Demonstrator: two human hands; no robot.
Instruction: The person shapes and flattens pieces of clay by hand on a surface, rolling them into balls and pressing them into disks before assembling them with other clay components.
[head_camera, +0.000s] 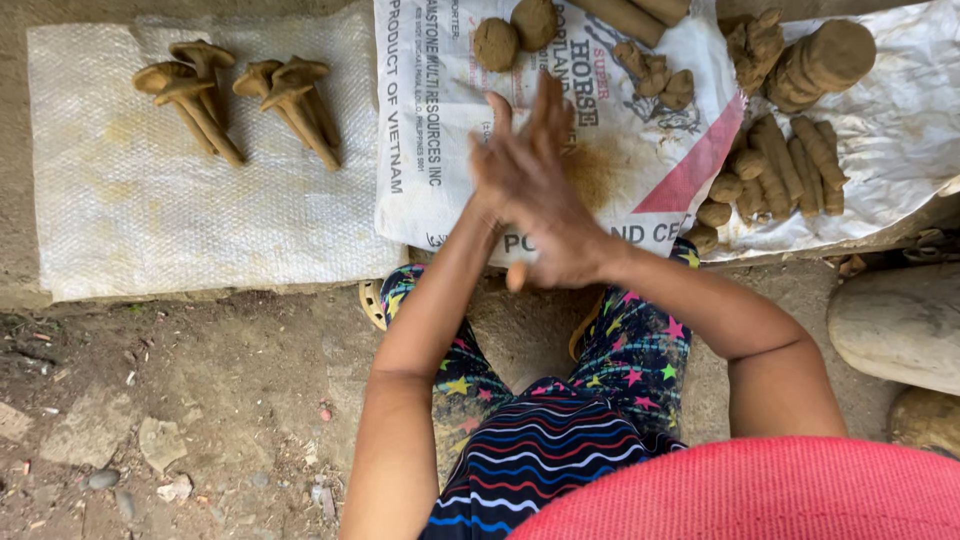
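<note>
Left hand (500, 165) pressed flat against right hand (550, 215), fingers raised

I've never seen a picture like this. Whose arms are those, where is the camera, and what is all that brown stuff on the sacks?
No machine here: a person wears the camera on the head, so you look down along their own arms. The left hand and right hand are pressed palm to palm; whether anything lies between them cannot be seen. Ahead lie white sacks. The plain sack carries finished clay mushroom shapes. The printed sack carries two clay balls and small lumps. Farther right lie clay rolls and a stack of clay discs.
</note>
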